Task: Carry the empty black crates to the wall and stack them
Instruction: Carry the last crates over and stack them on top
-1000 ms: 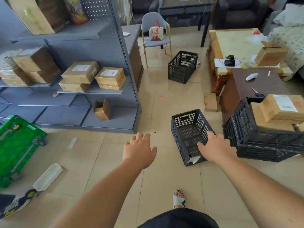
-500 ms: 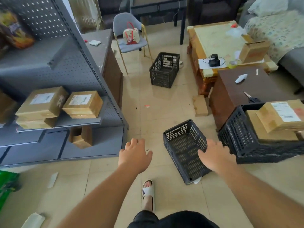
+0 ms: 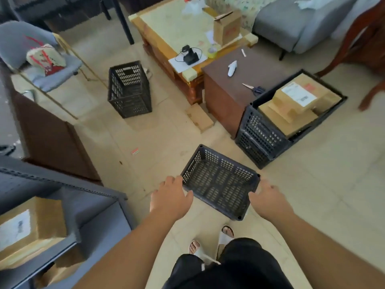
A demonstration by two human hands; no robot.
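While both hands flank the empty black crate [image 3: 220, 182], neither has closed on it. The left hand [image 3: 170, 198] sits at the crate's left corner with fingers spread and the thumb lying along the near wall. The right hand [image 3: 268, 202] sits at the right corner with fingers loose and apart. Whether either palm actually bears on the plastic cannot be told.

The crate lies between the hands, mouth up and turned at an angle to the person, just ahead of the sandalled feet [image 3: 227, 232]. It appears to rest on the floor [image 3: 312, 195].

Step in hand, as judged: taking hold for the lift. A sound grasp would hook the fingers over the rim at opposite ends, thumbs outside, so that the load hangs level between the hands. Corner holds invite twisting, so shifting each hand toward the middle of its wall would steady the carry.

Well beyond the left hand stands a second empty crate [image 3: 130, 90], on end. Beyond the right hand a loaded crate [image 3: 260, 136] holds cardboard boxes [image 3: 295, 103] and is best left alone. The lift should rise straight between the hands before any turn, as this loaded crate stands near on the right-hand side. Which wall takes the stack is not evident.
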